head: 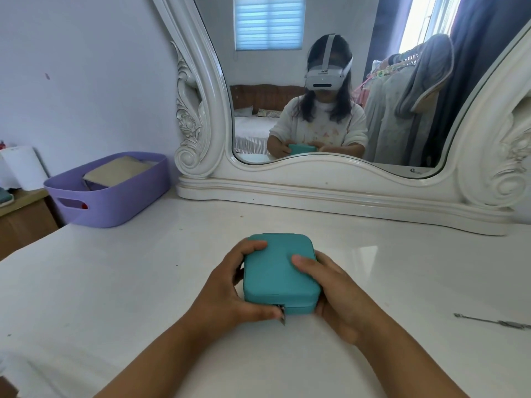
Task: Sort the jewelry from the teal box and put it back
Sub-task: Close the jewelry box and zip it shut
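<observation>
A closed teal box [275, 271] with rounded corners lies on the white table [115, 282], near the front middle. My left hand [230, 294] wraps its left side, fingers on the lid's far corner, thumb and fingertip pinching the metal zipper pull [282, 315] at the front edge. My right hand [330, 291] holds the right side, thumb resting on the lid. No jewelry shows; the box's inside is hidden.
A large white ornate mirror [330, 179] stands along the table's back and reflects a person with a headset. A purple basket [112, 191] sits at the back left. A thin metal tool [494, 321] lies at the right edge.
</observation>
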A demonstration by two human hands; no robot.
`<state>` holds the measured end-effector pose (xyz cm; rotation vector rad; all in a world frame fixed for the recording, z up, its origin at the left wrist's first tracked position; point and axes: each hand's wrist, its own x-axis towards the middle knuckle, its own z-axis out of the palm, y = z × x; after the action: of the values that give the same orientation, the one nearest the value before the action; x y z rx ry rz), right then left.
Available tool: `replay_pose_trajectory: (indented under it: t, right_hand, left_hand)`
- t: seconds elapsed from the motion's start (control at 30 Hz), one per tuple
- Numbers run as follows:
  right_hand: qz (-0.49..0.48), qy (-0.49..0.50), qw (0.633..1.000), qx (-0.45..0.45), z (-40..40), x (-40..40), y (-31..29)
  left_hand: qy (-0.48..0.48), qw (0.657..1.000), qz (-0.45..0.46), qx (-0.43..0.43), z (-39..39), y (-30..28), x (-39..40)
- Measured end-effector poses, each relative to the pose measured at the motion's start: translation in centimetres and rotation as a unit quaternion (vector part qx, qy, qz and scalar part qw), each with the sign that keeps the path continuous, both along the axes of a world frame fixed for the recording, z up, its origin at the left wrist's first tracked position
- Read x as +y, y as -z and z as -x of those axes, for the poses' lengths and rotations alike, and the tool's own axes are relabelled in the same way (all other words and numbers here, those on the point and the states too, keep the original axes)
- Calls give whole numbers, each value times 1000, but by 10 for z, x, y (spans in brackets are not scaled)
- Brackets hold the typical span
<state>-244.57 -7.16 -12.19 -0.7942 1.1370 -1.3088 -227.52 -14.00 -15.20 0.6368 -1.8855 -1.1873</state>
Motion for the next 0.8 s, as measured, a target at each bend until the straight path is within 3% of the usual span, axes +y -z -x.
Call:
replay_pose_trajectory:
  t: [0.1,0.27,0.43,0.8]
  right_hand:
    - [21,31,998,-57,1,-2,1]
    - [48,84,981,-171,-6,-8,2]
    - [62,117,964,-229,-11,-12,4]
    - [81,117,964,-224,-18,-11,7]
  left_hand:
    - [-32,999,15,-30,2,2,-1]
    - [-119,979,114,-123,11,2,4]
    - [-256,950,154,-94,14,5,3]
    - [-225,943,232,-82,16,5,4]
